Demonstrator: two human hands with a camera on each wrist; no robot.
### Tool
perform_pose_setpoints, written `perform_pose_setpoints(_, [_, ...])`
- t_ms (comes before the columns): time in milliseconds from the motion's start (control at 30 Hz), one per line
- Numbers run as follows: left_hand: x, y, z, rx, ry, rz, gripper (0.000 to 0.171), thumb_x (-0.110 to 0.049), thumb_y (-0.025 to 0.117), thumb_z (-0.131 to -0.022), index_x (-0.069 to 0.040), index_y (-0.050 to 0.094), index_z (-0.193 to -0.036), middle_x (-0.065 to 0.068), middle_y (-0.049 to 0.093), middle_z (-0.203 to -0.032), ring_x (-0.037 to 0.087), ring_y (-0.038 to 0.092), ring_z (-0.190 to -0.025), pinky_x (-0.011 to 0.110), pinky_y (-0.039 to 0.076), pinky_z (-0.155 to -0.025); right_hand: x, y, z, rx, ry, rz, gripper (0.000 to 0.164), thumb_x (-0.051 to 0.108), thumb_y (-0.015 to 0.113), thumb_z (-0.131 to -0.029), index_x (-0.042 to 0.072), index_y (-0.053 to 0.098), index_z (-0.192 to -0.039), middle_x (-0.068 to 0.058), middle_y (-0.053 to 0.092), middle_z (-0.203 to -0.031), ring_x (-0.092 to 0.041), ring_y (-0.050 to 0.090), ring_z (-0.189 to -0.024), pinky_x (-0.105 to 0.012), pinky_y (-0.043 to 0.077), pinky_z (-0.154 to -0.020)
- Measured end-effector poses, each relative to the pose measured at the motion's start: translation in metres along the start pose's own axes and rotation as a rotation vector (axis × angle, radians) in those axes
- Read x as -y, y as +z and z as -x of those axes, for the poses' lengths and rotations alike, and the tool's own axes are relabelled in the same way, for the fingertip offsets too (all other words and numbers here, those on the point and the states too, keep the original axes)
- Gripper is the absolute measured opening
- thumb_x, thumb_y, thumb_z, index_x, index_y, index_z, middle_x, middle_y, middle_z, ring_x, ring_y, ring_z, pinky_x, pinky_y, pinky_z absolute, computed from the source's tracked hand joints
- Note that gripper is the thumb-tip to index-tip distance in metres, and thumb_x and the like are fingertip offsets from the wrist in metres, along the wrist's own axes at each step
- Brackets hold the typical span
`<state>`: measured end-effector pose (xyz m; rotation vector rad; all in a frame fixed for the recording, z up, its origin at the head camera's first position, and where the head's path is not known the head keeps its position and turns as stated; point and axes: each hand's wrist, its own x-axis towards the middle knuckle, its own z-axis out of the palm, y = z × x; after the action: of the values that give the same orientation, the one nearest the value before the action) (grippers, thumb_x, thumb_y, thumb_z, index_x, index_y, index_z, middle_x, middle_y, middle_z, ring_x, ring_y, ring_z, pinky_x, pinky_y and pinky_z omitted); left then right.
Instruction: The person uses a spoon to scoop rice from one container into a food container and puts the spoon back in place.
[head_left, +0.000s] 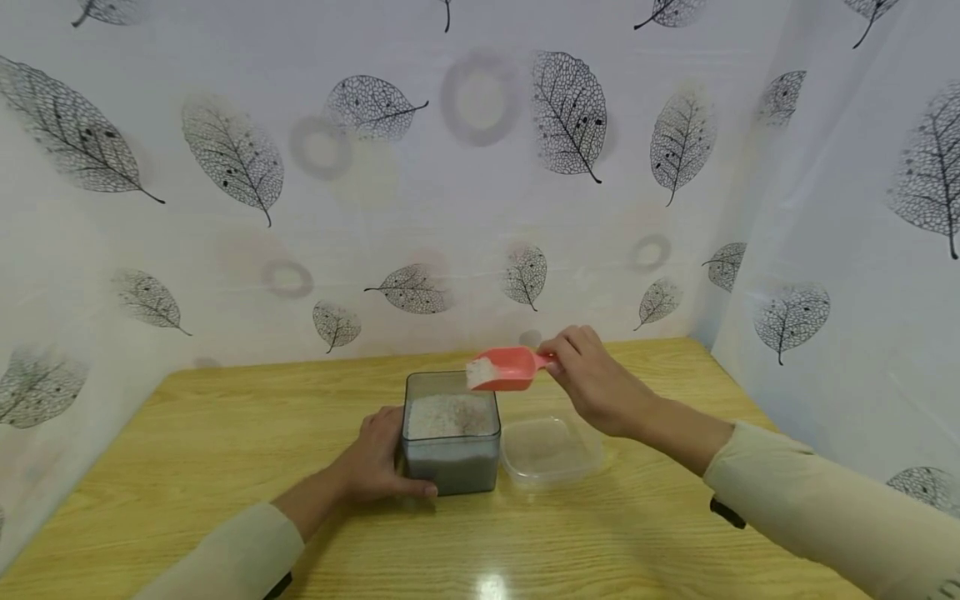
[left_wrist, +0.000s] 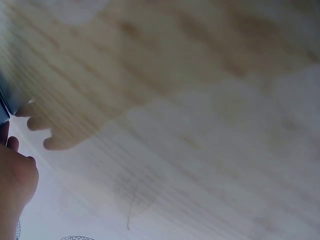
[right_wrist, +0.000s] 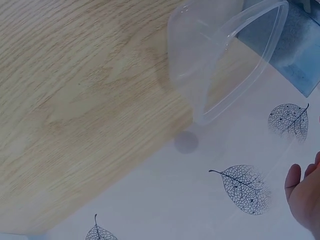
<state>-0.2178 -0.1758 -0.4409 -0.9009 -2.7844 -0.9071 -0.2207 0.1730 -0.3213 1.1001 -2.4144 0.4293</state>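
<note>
A square grey see-through container (head_left: 457,471) stands on the table, more than half filled with white, rice-like grains (head_left: 442,417). My left hand (head_left: 377,465) grips its left side, the thumb lying along the front. Above the container's right rim, a pink scoop (head_left: 517,367) carries a small heap of the same white grains at its mouth. My right hand (head_left: 603,387) pinches the scoop's short handle. To the right of the grey container sits a low clear plastic box (head_left: 551,482), which the right wrist view shows as a clear tub (right_wrist: 187,55).
Everything stands on a light wood-grain table (head_left: 247,442). A white curtain (head_left: 465,192) with printed leaves hangs behind the table's far edge and along its sides.
</note>
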Motion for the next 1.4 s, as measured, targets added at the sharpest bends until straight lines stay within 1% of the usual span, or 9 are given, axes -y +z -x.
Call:
perform_pose_setpoints(300, [-0.001,0.001,0.0,0.003,-0.009,0.022,0.11,-0.067,0.083,-0.062,-0.014,0.039,-0.148,0.002,0.055,-0.139,0.023,0.045,-0.126,0.053,0.028,-0.109,-0.016,-0.006,0.016,-0.023,0.008,-0.017,0.015,0.004,0.052,-0.101,0.001,0.058,-0.115,-0.006,0.053,-0.104,-0.021,0.042,-0.1,-0.036,0.037,-0.086])
perform_pose_setpoints(567, [0.0,0.001,-0.001,-0.007,0.008,0.024,0.108,-0.067,0.083,-0.062,-0.015,0.04,-0.147,0.001,0.055,-0.139,0.021,0.046,-0.125,0.052,0.028,-0.108,-0.027,-0.008,0.031,-0.043,-0.025,-0.005,0.013,0.003,0.051,-0.101,0.002,0.058,-0.112,-0.004,0.052,-0.101,-0.017,0.039,-0.094,-0.031,0.034,-0.08])
perform_pose_setpoints(833, [0.0,0.001,0.0,-0.003,0.0,0.018,0.108,-0.067,0.083,-0.062,-0.016,0.04,-0.147,0.0,0.055,-0.138,0.02,0.045,-0.124,0.05,0.029,-0.107,-0.032,-0.001,0.045,0.041,-0.054,0.054,0.016,0.001,0.061,-0.095,0.003,0.059,-0.111,-0.004,0.052,-0.102,-0.019,0.041,-0.096,-0.032,0.038,-0.081])
perform_pose_setpoints(1033, [0.0,0.001,0.0,-0.001,-0.001,0.017,0.108,-0.067,0.083,-0.062,-0.015,0.04,-0.147,0.001,0.055,-0.138,0.02,0.045,-0.124,0.05,0.03,-0.106,-0.033,0.004,0.051,0.129,-0.117,0.172,0.012,0.013,0.058,-0.1,0.007,0.059,-0.11,0.0,0.048,-0.096,-0.016,0.038,-0.089,-0.03,0.037,-0.078])
perform_pose_setpoints(1100, [0.0,0.001,0.001,0.002,-0.004,0.022,0.108,-0.067,0.083,-0.062,-0.015,0.04,-0.147,0.001,0.055,-0.138,0.02,0.045,-0.124,0.05,0.03,-0.106,-0.034,0.005,0.051,0.143,-0.151,0.213,0.019,0.023,0.048,-0.106,0.008,0.059,-0.11,0.001,0.047,-0.095,-0.016,0.037,-0.087,-0.03,0.036,-0.078])
perform_pose_setpoints(1167, [-0.001,0.001,0.001,0.003,-0.004,0.025,0.108,-0.067,0.083,-0.062,-0.015,0.04,-0.147,0.001,0.055,-0.138,0.02,0.045,-0.124,0.049,0.03,-0.106,-0.034,0.006,0.051,0.144,-0.183,0.249,0.034,0.032,0.035,-0.109,0.009,0.059,-0.109,0.0,0.046,-0.094,-0.017,0.037,-0.086,-0.03,0.035,-0.078])
perform_pose_setpoints(1267, [-0.001,0.001,0.001,0.009,-0.007,0.033,0.109,-0.068,0.083,-0.062,-0.016,0.04,-0.147,0.0,0.055,-0.138,0.019,0.045,-0.124,0.049,0.03,-0.106,-0.035,0.006,0.05,0.124,-0.222,0.289,0.051,0.039,0.017,-0.109,0.009,0.058,-0.108,-0.001,0.046,-0.092,-0.018,0.038,-0.084,-0.031,0.035,-0.076])
perform_pose_setpoints(1300, [-0.001,0.001,0.001,0.009,-0.006,0.035,0.108,-0.068,0.082,-0.062,-0.016,0.04,-0.147,0.0,0.055,-0.138,0.019,0.045,-0.124,0.049,0.03,-0.106,-0.035,0.006,0.049,0.117,-0.234,0.3,0.048,0.037,0.02,-0.11,0.009,0.058,-0.108,-0.001,0.046,-0.092,-0.019,0.038,-0.083,-0.031,0.036,-0.076])
perform_pose_setpoints(1400, [0.0,0.0,0.001,0.008,-0.005,0.032,0.109,-0.068,0.082,-0.063,-0.016,0.04,-0.148,0.001,0.055,-0.139,0.02,0.045,-0.124,0.05,0.031,-0.106,-0.036,0.006,0.048,0.108,-0.26,0.332,0.026,0.028,0.039,-0.108,0.008,0.057,-0.108,-0.002,0.047,-0.092,-0.02,0.041,-0.083,-0.032,0.037,-0.075])
